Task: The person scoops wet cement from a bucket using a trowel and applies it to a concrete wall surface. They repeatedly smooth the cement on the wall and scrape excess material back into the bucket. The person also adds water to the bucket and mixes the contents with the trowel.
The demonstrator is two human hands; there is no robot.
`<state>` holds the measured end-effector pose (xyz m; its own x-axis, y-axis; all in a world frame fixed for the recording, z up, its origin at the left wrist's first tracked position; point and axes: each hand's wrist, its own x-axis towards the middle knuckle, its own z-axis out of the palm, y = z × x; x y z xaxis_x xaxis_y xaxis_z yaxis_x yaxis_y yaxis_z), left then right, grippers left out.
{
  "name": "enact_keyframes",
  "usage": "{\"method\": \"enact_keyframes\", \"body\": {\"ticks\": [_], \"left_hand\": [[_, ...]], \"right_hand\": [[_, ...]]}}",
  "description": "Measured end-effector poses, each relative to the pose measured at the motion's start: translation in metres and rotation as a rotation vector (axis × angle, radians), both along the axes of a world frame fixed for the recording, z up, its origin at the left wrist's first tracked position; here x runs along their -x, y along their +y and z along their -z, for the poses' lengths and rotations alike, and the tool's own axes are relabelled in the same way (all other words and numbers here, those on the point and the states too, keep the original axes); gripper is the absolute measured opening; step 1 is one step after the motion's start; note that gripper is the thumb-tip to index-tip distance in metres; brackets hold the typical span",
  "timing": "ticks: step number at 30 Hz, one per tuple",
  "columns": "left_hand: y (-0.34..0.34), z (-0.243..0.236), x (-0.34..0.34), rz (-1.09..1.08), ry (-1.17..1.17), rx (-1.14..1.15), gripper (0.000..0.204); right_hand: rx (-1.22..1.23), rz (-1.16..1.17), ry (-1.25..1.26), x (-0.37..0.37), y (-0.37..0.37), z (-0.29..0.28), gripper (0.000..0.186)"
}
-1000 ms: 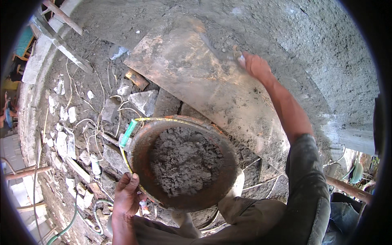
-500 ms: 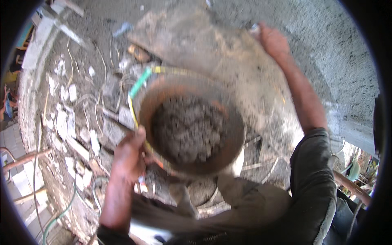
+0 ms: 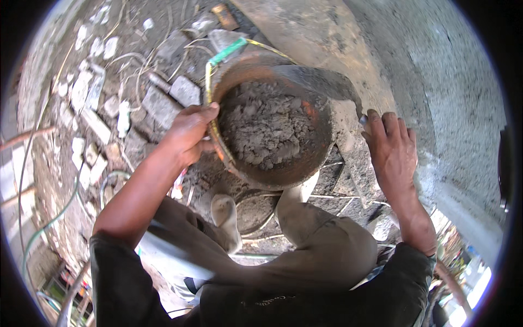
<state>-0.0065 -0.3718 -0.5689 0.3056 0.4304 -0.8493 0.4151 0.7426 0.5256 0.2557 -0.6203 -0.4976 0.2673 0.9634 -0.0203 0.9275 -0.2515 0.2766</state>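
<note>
The right hand [image 3: 392, 147], out at the far side of the board a second ago, has come back to the bucket, bringing the trowel with it.

Seen from the head camera, a worker's left hand [image 3: 188, 133] grips the left rim of a round, mortar-crusted bucket [image 3: 261, 177] with orange-red patches on its inner wall, thumb on top and fingers beneath. The bucket is in front of the worker's knees, tilted so that its mouth faces the camera. Grey, crumbly mortar [image 3: 269, 128] lies inside it. A yellow handle with a green sleeve [image 3: 227, 51] arches at the bucket's upper left edge.

The right hand, back upward, is closed around the mostly hidden handle of a dark grey, flat-bladed trowel [image 3: 321, 83]. The blade slants across the bucket's upper right rim; whether it touches the mortar cannot be told.

Past the bucket's far rim lies a flat, brown, mortar-stained board [image 3: 305, 27], its right edge near a rough grey wall [image 3: 452, 71]. Angular grey stones [image 3: 163, 106] and white rubble [image 3: 81, 90] litter the ground left of the bucket. Pale boots [image 3: 226, 220] stand below its near rim, and a green hose [image 3: 54, 220] curves at far left.
</note>
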Motion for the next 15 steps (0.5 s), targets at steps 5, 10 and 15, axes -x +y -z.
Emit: {"method": "enact_keyframes", "body": {"ticks": [5, 10, 15], "left_hand": [[-0.021, -0.005, -0.005, 0.313, 0.168, -0.561, 0.057], [-0.071, -0.008, 0.005, 0.431, 0.357, -0.965, 0.069], [-0.080, -0.046, 0.002, 0.326, 0.342, -1.010, 0.056]], "right_hand": [[0.293, -0.145, 0.007, 0.035, 0.052, 0.015, 0.035], [0.899, 0.074, 0.262, 0.118, 0.049, 0.048, 0.050], [0.613, 0.199, 0.542, 0.114, 0.028, 0.012, 0.054]]}}
